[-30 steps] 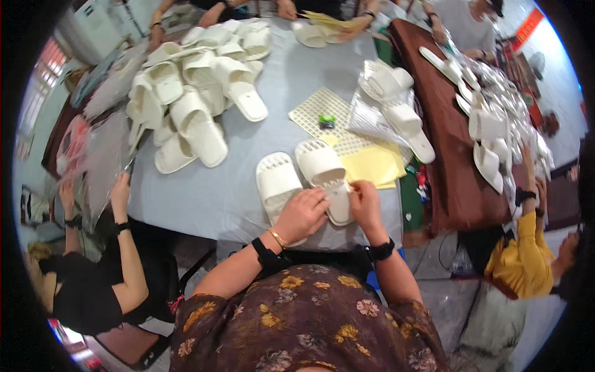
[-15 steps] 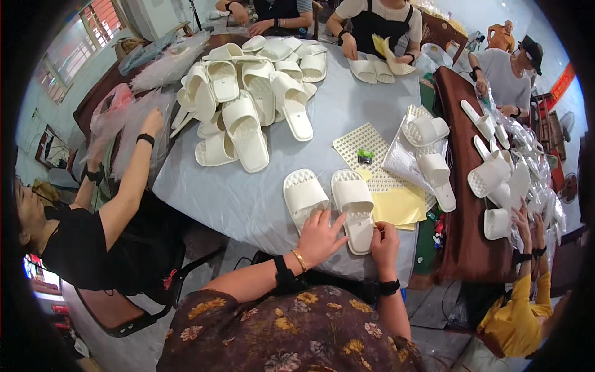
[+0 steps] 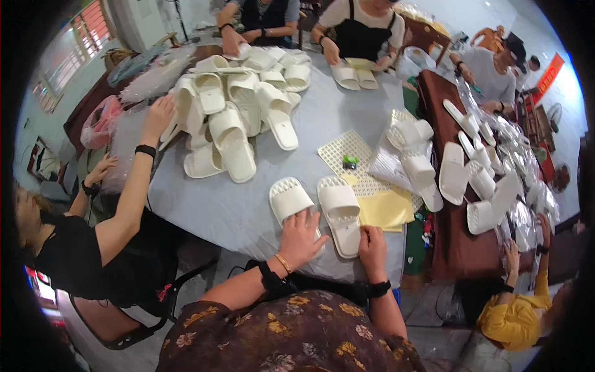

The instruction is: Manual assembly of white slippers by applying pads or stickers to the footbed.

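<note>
Two white slippers lie side by side before me, toes pointing away. My left hand rests over the open part of the left slipper, its fingers stretched out and the thumb apart. Beside the heel edge of the right slipper is my right hand, fingers curled together; whatever is pinched in them, if anything, is hidden. Just beyond that hand are a yellow sheet and a pale sheet dotted with small labels. A small green object sits on the dotted sheet.
A large heap of white slippers fills the table's far left. To the right, slippers lie on clear-wrapped packs and on a brown-covered bench. Co-workers sit around; one person's hand reaches the heap's left side.
My left hand has shifted from between the slippers onto the left one. The person at left has moved a hand toward the heap. Another slipper now lies on the bench; the view has shifted slightly.
</note>
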The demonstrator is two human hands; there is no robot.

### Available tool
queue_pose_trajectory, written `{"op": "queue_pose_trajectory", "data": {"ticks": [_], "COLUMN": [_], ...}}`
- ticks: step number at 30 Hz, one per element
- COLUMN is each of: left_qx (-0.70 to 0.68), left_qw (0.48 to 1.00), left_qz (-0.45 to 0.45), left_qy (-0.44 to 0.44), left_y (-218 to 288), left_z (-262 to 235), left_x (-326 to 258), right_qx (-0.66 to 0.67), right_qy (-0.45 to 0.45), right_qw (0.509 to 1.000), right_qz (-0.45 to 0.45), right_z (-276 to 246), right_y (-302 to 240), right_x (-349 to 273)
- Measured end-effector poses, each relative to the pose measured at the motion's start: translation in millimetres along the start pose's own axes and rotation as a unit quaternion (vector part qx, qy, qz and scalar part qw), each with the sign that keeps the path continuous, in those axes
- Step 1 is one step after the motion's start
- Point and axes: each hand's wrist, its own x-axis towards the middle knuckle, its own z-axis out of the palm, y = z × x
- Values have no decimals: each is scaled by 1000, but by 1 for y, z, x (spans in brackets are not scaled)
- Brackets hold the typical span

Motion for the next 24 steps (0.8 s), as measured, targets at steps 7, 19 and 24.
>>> {"op": "queue_pose_trajectory", "data": {"ticks": [7,19,24], "left_qx": [-29,-41,-46], "left_qw": [998,997,997], "left_qz": [49,-28,-33], "left_qy": [-28,-61,-54], "left_y": [-17,13,5], "left_z": [-2,14,5], "left_x": [-14,21,15], "right_qx": [20,6,11], "right_qy": [1,-25,-26], "right_qw": [1000,999,999], "right_qz": [3,-19,-16], "right_z": [6,4,8], "right_y": [2,8,11], "right_x": [5,-3,-3]}}
